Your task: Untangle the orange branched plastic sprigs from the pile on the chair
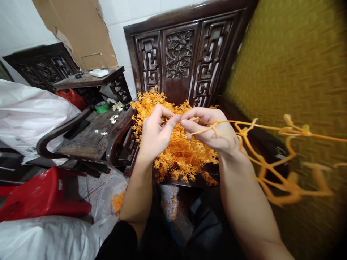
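Observation:
My left hand (158, 130) and my right hand (210, 126) meet fingertip to fingertip above a heap of orange branching plastic sprigs (179, 155). The fingers of my right hand are pinched on an orange plastic stem (230, 122), whose forked branches trail over my right forearm toward the right edge, blurred close to the camera. Thumb and forefinger of my left hand are pressed together against the right fingertips. What lies between the left fingertips is too small to make out. The heap rests on a dark wooden seat under both hands.
A carved wooden chair back (177, 54) stands behind the heap. At left are a wooden side table (81, 139) with green tape (101, 107) and small pale flower pieces, a red plastic stool (51, 195) and white sacks (32, 115). A yellow woven surface (292, 72) rises at right.

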`<action>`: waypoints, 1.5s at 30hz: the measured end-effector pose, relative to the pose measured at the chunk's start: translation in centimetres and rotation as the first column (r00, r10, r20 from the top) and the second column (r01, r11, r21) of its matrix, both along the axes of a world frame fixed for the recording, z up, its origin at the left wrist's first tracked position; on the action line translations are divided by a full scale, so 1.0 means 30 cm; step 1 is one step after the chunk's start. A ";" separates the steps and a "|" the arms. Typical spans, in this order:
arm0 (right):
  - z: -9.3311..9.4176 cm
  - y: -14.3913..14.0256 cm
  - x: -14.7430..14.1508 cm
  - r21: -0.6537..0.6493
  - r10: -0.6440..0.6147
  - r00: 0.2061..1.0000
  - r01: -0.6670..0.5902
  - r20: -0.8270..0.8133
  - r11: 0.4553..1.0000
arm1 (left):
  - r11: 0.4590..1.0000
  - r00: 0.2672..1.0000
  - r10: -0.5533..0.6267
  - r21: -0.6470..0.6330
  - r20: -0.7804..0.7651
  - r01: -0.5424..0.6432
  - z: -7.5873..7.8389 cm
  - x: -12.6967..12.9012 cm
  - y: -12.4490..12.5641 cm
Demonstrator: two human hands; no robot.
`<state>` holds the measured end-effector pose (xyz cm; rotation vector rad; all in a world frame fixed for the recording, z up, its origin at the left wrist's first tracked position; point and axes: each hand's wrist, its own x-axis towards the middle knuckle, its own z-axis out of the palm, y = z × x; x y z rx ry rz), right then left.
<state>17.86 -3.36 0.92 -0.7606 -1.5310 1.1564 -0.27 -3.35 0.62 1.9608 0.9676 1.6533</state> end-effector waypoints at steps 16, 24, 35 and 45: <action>0.023 -0.007 0.067 0.049 -0.098 0.975 0.090 0.198 0.995 | 0.972 0.983 -0.123 -0.182 0.134 0.147 -0.011 0.030 0.024; 0.037 0.005 0.223 -0.098 -0.439 0.861 0.429 -0.255 0.898 | 0.961 0.854 -0.104 -0.169 0.509 0.218 0.037 -0.125 0.038; 0.023 0.020 0.049 -0.097 -0.029 0.978 0.009 -0.206 0.995 | 0.885 0.935 -0.334 -0.301 0.119 0.355 -0.019 0.064 0.020; 0.002 0.019 0.049 -0.119 0.139 0.968 -0.166 -0.208 0.979 | 0.940 0.967 -0.228 -0.233 0.114 0.250 0.011 0.048 0.006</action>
